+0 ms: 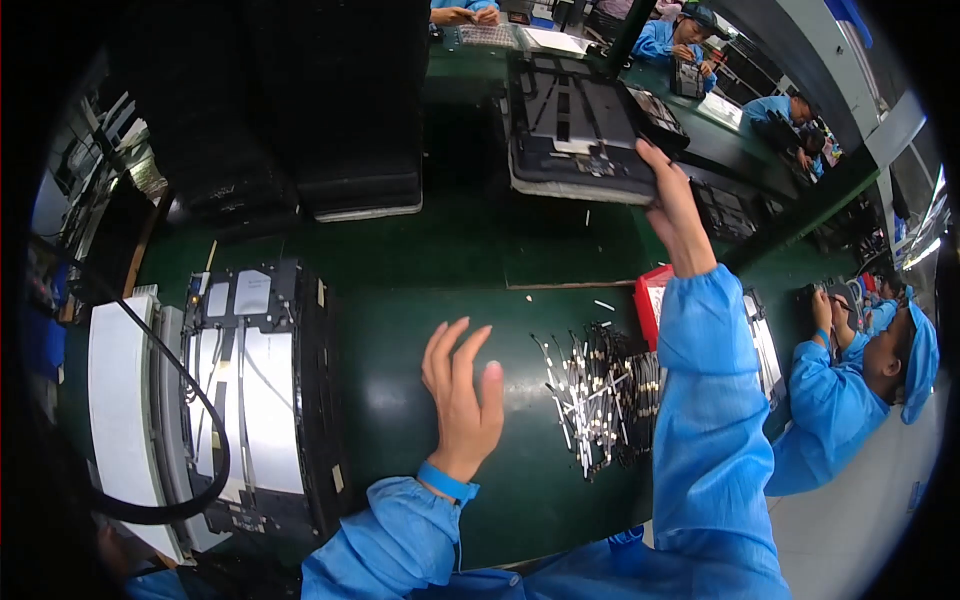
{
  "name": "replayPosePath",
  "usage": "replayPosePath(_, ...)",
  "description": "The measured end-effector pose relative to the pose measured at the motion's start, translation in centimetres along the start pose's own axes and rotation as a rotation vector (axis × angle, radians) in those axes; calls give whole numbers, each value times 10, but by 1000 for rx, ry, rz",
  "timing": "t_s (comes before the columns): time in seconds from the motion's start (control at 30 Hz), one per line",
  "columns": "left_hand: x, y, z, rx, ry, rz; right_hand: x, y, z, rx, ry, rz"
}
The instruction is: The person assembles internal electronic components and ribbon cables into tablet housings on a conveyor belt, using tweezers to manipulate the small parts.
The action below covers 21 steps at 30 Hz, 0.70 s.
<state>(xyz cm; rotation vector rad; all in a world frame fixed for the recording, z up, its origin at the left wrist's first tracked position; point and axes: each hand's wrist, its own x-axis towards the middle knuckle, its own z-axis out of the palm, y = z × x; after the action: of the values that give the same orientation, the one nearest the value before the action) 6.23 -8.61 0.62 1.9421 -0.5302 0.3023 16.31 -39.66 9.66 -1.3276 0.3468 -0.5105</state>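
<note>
My right hand (682, 215) reaches far forward and grips the near right edge of a flat black device casing (575, 115) with dark strips and a small silver patch. A pale layer shows along the casing's front edge. Whether it rests on other pieces beneath is hard to make out. Over the bare green table (390, 310), my left hand (465, 400) is empty with its fingers apart. To the right of that hand lies a loose pile of thin black-and-white cables (595, 400). On its left stands a stack of opened devices, the top one a silver-and-black device (265, 375).
Tall stacks of black trays (360, 140) rise at the back left. A white slab (125, 400) and a looping black cord (222, 440) are at the far left. A red bin (650, 310) sits beside my right forearm. Co-workers in blue (850, 370) sit at the right and back.
</note>
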Motion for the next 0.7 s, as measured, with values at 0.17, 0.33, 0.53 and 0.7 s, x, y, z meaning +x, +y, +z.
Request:
replayPosePath(0.17, 5, 4, -1, -57, 32, -47, 69, 20, 10, -194, 10, -92)
replayPosePath(0.33, 3, 2, -3, -37, 12, -57, 84, 34, 12, -386, 115, -224)
replayPosePath(0.53, -3, 4, -5, -43, -4, -60, 81, 45, 10, -771, 196, -226)
replayPosePath(0.7, -4, 6, 2, -98, -13, -60, 73, 29, -23, -677, 282, -313)
